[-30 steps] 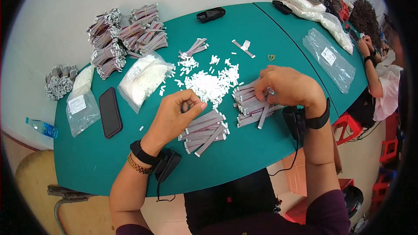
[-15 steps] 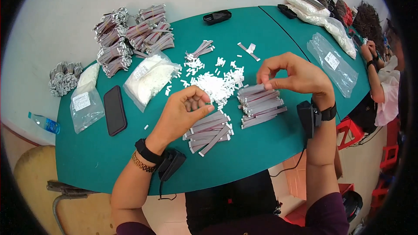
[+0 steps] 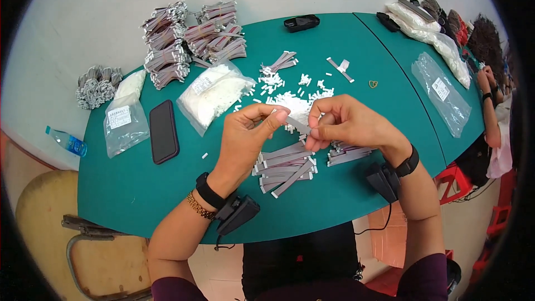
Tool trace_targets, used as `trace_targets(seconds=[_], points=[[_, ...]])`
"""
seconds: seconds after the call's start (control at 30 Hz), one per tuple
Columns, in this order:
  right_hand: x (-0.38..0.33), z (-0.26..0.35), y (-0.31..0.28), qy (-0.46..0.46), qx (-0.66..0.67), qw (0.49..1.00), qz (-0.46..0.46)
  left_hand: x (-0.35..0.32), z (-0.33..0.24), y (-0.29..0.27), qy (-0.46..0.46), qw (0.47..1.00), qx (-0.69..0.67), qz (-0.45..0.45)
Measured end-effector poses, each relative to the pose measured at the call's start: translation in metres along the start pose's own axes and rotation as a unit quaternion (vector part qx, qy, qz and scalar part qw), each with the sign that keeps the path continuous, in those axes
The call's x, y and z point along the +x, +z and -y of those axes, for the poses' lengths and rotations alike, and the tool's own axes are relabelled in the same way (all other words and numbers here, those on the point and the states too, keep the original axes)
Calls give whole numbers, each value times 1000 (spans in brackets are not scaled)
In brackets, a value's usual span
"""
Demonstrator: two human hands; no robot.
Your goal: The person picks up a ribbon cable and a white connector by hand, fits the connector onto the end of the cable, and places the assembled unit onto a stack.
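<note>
A short grey ribbon cable point(image 3: 297, 125) spans the gap between my hands above the table. Its right part is pinched between the thumb and fingers of my right hand point(image 3: 359, 125). Closed in a pinch, my left hand point(image 3: 242, 142) meets the cable's left end; its fingertips hide what they grip. Just beyond my hands lies a heap of small white plastic pieces point(image 3: 290, 100). Below them, a loose stack of ribbon cables point(image 3: 285, 168) with white ends rests on the green table point(image 3: 329, 212). A second cable stack point(image 3: 350, 155) is partly covered by my right hand.
Bundled cables point(image 3: 167, 50) are piled at the back left. Nearby are a bag of white pieces point(image 3: 214, 92), another clear bag point(image 3: 127, 125) and a phone point(image 3: 164, 132). Rubber bands point(image 3: 373, 84) and an empty bag point(image 3: 443, 92) lie rightward. A co-worker's arm point(image 3: 490, 114) shows far right.
My right hand has come left from the right cable stack with a ribbon cable. My left hand has risen slightly, and the two hands now meet. The whole view has shifted a little.
</note>
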State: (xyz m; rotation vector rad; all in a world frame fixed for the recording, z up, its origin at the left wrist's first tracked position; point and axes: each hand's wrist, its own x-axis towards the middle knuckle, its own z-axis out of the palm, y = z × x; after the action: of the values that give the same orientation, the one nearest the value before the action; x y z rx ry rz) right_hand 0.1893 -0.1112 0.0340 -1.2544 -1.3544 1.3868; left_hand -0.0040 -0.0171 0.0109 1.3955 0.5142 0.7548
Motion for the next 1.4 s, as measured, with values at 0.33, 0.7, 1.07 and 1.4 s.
trace_targets(seconds=[0.33, 0.7, 1.07, 1.4], points=[[8, -9, 23, -27, 60, 997, -34, -4, 3, 9, 29, 999, 17, 26], [9, -10, 25, -65, 96, 991, -60, -4, 7, 4, -5, 999, -37, 10], [9, -12, 28, -61, 81, 993, -64, -5, 3, 6, 27, 999, 15, -9], [8, -9, 32, -73, 67, 990, -97, -4, 3, 9, 32, 999, -2, 1]])
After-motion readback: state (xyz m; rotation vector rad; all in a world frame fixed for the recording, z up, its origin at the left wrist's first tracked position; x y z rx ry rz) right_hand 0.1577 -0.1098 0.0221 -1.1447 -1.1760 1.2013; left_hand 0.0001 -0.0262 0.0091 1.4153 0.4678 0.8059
